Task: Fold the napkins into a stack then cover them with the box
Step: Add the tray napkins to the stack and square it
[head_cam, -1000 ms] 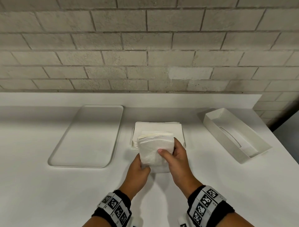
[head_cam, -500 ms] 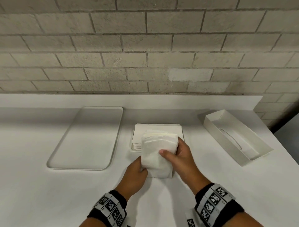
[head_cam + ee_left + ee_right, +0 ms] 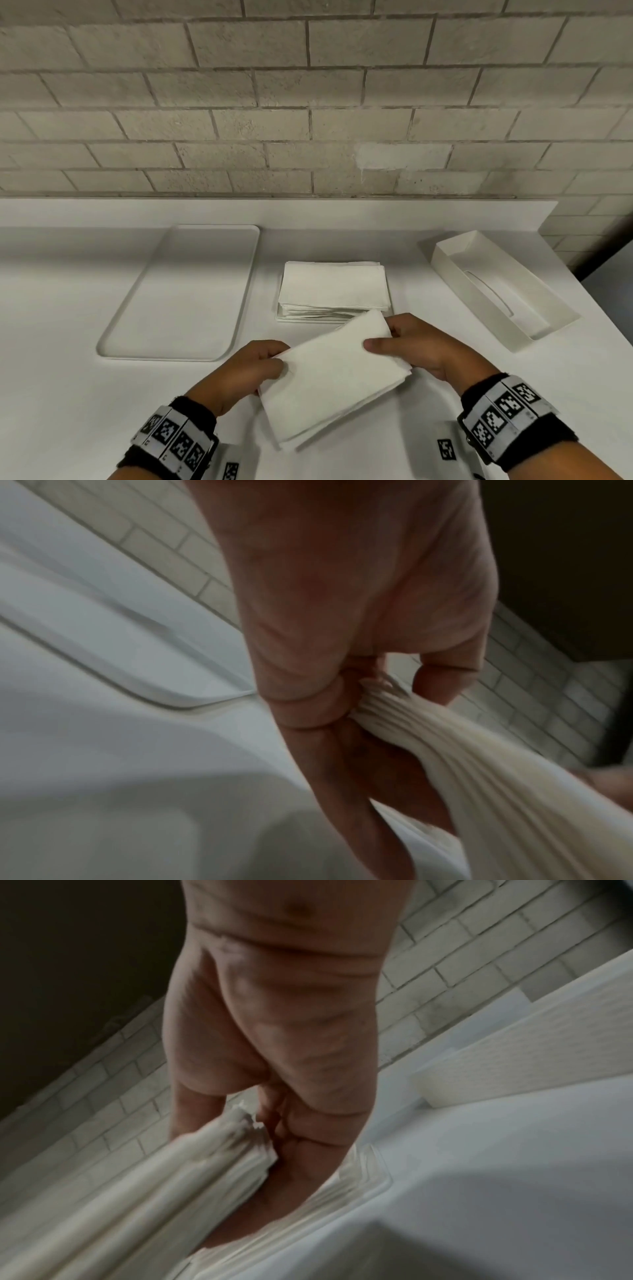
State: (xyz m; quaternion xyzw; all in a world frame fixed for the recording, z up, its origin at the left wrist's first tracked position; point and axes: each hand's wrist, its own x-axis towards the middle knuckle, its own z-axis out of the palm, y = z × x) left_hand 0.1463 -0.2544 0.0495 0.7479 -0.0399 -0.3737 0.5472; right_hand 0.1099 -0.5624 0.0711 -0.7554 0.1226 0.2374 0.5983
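Observation:
A thick bundle of white napkins (image 3: 334, 378) hangs tilted above the counter, held between both hands. My left hand (image 3: 263, 363) pinches its left edge, thumb on top; the left wrist view shows the layered edge of that bundle (image 3: 394, 712) pressed between thumb and fingers. My right hand (image 3: 400, 346) grips the right end, and in the right wrist view its fingers curl round the napkin bundle (image 3: 219, 1145). Behind it a napkin stack (image 3: 334, 291) lies flat on the counter. The white box (image 3: 503, 291) stands open side up at the right, its slot in the bottom.
A shallow white tray (image 3: 185, 294) lies on the counter (image 3: 68, 377) to the left of the stack. A brick wall (image 3: 308, 102) rises behind a low white ledge. The counter's right edge runs just past the box.
The bundle has been lifted off the stack, drawn toward me and turned from upright to a slanted, wider lie. Both hands have spread apart to its two ends.

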